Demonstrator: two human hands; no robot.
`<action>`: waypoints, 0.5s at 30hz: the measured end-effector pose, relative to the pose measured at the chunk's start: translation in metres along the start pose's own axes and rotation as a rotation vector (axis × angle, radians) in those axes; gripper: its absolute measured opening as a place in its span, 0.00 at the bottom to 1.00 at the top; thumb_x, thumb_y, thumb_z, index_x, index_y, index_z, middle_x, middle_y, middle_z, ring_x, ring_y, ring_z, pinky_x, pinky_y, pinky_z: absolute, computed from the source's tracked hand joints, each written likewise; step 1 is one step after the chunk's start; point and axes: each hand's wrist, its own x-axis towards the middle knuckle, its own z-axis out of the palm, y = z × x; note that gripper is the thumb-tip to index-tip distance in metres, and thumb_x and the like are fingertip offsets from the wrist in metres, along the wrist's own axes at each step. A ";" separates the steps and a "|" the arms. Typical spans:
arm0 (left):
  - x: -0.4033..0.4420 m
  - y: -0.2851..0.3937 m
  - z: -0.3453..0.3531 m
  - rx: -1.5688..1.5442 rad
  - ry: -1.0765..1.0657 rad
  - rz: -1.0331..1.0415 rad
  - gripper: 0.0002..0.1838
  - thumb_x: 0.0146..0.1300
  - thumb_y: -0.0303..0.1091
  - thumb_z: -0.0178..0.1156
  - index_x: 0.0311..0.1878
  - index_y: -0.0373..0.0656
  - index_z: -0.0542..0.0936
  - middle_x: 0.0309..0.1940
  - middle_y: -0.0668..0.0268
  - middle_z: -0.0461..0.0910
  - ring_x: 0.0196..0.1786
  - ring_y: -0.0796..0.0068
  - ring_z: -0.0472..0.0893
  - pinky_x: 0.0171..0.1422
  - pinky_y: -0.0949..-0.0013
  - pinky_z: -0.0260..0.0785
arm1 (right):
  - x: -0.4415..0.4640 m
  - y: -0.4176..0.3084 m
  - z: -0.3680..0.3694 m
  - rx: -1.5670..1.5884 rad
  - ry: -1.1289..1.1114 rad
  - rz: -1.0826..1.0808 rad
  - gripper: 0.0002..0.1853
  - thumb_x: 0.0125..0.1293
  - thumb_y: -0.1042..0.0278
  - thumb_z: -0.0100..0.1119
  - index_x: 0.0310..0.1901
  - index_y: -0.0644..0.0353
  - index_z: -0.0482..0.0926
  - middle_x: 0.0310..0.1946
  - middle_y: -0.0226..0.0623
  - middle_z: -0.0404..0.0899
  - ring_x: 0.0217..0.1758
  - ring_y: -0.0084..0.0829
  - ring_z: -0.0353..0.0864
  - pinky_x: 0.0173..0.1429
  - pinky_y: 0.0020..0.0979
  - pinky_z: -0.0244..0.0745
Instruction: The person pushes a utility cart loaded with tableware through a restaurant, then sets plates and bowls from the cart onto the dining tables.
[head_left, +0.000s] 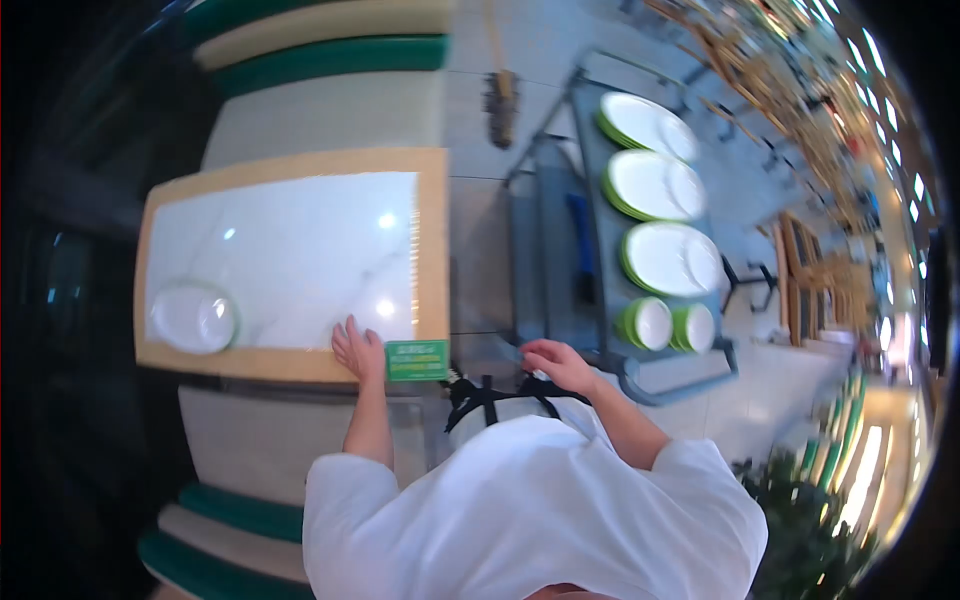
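My left hand [358, 350] is at the near edge of the marble-topped table [300, 255], fingers spread, holding nothing. Right beside it, a green sign with print [417, 361] lies at the table's corner. A white oval plate with a green rim [180, 318] sits near the table's far-left corner, with a rounded shape on its right part. Between the table and the cart, my right hand [560, 366] is held in front of my waist with curled fingers. Whatever they may hold is too blurred to name.
On the grey cart [590, 215] to the right stand several stacks of white oval plates [652, 185] and two stacks of small bowls [653, 323]. Benches with green and cream backs [330, 50] flank the table. A brush-headed broom [501, 105] is ahead on the floor.
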 end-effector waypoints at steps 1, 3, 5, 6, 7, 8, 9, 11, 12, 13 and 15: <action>-0.026 0.021 0.004 -0.012 0.035 0.167 0.31 0.63 0.40 0.67 0.71 0.50 0.76 0.69 0.56 0.72 0.72 0.50 0.69 0.72 0.42 0.64 | -0.011 -0.015 -0.009 0.083 0.006 -0.010 0.19 0.80 0.60 0.60 0.63 0.64 0.80 0.46 0.33 0.87 0.52 0.24 0.84 0.60 0.30 0.78; -0.063 0.065 0.008 -0.206 -0.025 0.449 0.26 0.62 0.37 0.67 0.64 0.48 0.80 0.64 0.56 0.76 0.68 0.49 0.73 0.71 0.44 0.66 | -0.038 -0.045 -0.040 0.133 0.079 -0.066 0.18 0.80 0.61 0.59 0.63 0.63 0.80 0.46 0.33 0.87 0.52 0.24 0.84 0.60 0.29 0.78; -0.099 0.118 0.004 -0.501 -0.204 0.603 0.20 0.62 0.35 0.67 0.58 0.46 0.83 0.59 0.55 0.80 0.65 0.48 0.76 0.70 0.48 0.68 | -0.067 -0.071 -0.069 0.132 0.192 -0.158 0.18 0.79 0.63 0.59 0.63 0.63 0.80 0.47 0.33 0.87 0.52 0.23 0.84 0.60 0.29 0.77; -0.118 0.149 -0.001 -0.620 -0.275 0.635 0.17 0.62 0.35 0.67 0.55 0.45 0.85 0.57 0.54 0.81 0.63 0.48 0.77 0.70 0.51 0.69 | -0.084 -0.077 -0.090 0.086 0.279 -0.193 0.17 0.79 0.64 0.60 0.63 0.63 0.80 0.47 0.33 0.87 0.52 0.23 0.84 0.59 0.28 0.77; -0.136 0.180 -0.012 -0.654 -0.300 0.659 0.16 0.64 0.36 0.67 0.54 0.45 0.85 0.57 0.55 0.81 0.63 0.50 0.78 0.69 0.53 0.69 | -0.101 -0.081 -0.113 0.072 0.356 -0.268 0.17 0.79 0.65 0.60 0.62 0.63 0.81 0.46 0.33 0.88 0.51 0.22 0.84 0.58 0.28 0.78; -0.150 0.210 -0.021 -0.690 -0.320 0.682 0.15 0.65 0.36 0.68 0.53 0.44 0.85 0.57 0.55 0.81 0.62 0.51 0.78 0.69 0.54 0.70 | -0.117 -0.083 -0.139 0.054 0.433 -0.346 0.16 0.78 0.66 0.60 0.61 0.64 0.82 0.44 0.34 0.88 0.50 0.22 0.85 0.57 0.27 0.78; -0.161 0.237 -0.021 -0.688 -0.323 0.690 0.15 0.65 0.36 0.68 0.53 0.44 0.85 0.57 0.55 0.81 0.62 0.51 0.78 0.69 0.54 0.70 | -0.133 -0.084 -0.165 -0.022 0.549 -0.382 0.16 0.78 0.66 0.61 0.60 0.64 0.83 0.43 0.34 0.89 0.48 0.22 0.85 0.56 0.27 0.78; -0.175 0.288 -0.020 -0.857 -0.381 0.725 0.16 0.68 0.36 0.68 0.55 0.42 0.85 0.49 0.57 0.85 0.51 0.55 0.84 0.60 0.57 0.77 | -0.160 -0.075 -0.220 -0.190 0.767 -0.409 0.15 0.76 0.66 0.62 0.57 0.65 0.84 0.40 0.35 0.89 0.46 0.21 0.86 0.55 0.27 0.79; -0.181 0.316 -0.023 -0.854 -0.371 0.736 0.16 0.68 0.36 0.68 0.55 0.42 0.85 0.49 0.57 0.85 0.51 0.55 0.84 0.60 0.57 0.77 | -0.171 -0.069 -0.250 -0.278 0.871 -0.400 0.14 0.76 0.67 0.62 0.56 0.65 0.84 0.39 0.36 0.89 0.45 0.21 0.86 0.54 0.28 0.79; -0.186 0.345 -0.032 -0.887 -0.494 0.626 0.16 0.68 0.39 0.68 0.54 0.41 0.85 0.46 0.57 0.86 0.48 0.54 0.85 0.58 0.56 0.77 | -0.176 -0.054 -0.287 -0.270 0.876 -0.416 0.14 0.76 0.67 0.62 0.56 0.65 0.84 0.39 0.36 0.89 0.45 0.21 0.86 0.54 0.28 0.79; -0.188 0.394 -0.022 -0.889 -0.680 0.482 0.26 0.69 0.51 0.68 0.58 0.39 0.82 0.41 0.56 0.88 0.43 0.54 0.88 0.51 0.53 0.80 | -0.169 -0.001 -0.368 -0.142 0.988 -0.380 0.18 0.75 0.60 0.64 0.56 0.65 0.84 0.40 0.39 0.89 0.46 0.25 0.86 0.53 0.30 0.80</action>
